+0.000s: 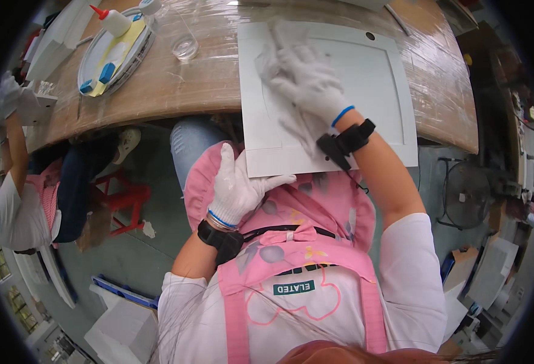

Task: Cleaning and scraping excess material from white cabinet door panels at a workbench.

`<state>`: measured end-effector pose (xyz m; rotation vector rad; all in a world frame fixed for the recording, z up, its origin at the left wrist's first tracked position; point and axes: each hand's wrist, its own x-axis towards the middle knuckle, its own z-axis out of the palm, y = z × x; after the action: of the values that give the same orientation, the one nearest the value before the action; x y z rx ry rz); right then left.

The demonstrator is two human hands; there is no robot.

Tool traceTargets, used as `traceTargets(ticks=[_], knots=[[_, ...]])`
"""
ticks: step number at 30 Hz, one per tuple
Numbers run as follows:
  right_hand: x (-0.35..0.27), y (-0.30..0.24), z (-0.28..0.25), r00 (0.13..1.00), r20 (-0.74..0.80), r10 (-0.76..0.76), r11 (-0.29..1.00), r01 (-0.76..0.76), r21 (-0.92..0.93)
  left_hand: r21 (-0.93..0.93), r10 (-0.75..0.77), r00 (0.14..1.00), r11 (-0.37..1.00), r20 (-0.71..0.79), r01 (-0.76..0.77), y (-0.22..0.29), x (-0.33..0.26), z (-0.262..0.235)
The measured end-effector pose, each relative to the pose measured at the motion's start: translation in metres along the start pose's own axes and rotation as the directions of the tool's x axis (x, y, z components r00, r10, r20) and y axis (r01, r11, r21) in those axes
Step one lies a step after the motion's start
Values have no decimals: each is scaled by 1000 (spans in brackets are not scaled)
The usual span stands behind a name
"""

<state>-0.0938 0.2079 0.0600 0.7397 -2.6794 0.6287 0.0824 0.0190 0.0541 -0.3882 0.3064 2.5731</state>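
Observation:
A white panel [355, 97] with a recessed middle and a small dark hole lies on the table, its near edge jutting toward my lap. My right hand [309, 82], in a white knitted glove with a blue cuff, presses a pale cloth [300, 128] onto the panel's left half; cloth and fingers are partly smeared by motion. At the near left corner is my left hand [238, 189], gloved the same way. Its thumb and a finger are spread apart along the panel's edges, and nothing shows in its grasp.
Clear film covers the brown table [212, 85]. Left of the panel stand a clear bottle [185, 47] and a round white tray [85, 64] bearing a red-tipped white bottle [114, 23] and blue pieces. Another person [27, 206] works at far left near a red stool [124, 197]. A fan [466, 194] stands right.

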Motion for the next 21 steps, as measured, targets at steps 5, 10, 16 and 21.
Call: traceTargets(ticks=[5, 10, 16, 21], knots=[[-78, -104, -41, 833, 320, -451, 886, 375, 274, -257, 90, 994, 964, 67, -70, -3, -3, -27], [-89, -18, -128, 665, 745, 51, 883, -378, 278, -76, 47, 999, 996, -8, -48, 0, -8, 2], [-82, -53, -132, 921, 360, -150, 987, 116, 114, -9, 29, 1000, 1000, 9, -29, 7, -6, -10], [-84, -98, -82, 848, 431, -307, 941, 339, 4, 45, 52, 998, 998, -20, -52, 4, -7, -9]])
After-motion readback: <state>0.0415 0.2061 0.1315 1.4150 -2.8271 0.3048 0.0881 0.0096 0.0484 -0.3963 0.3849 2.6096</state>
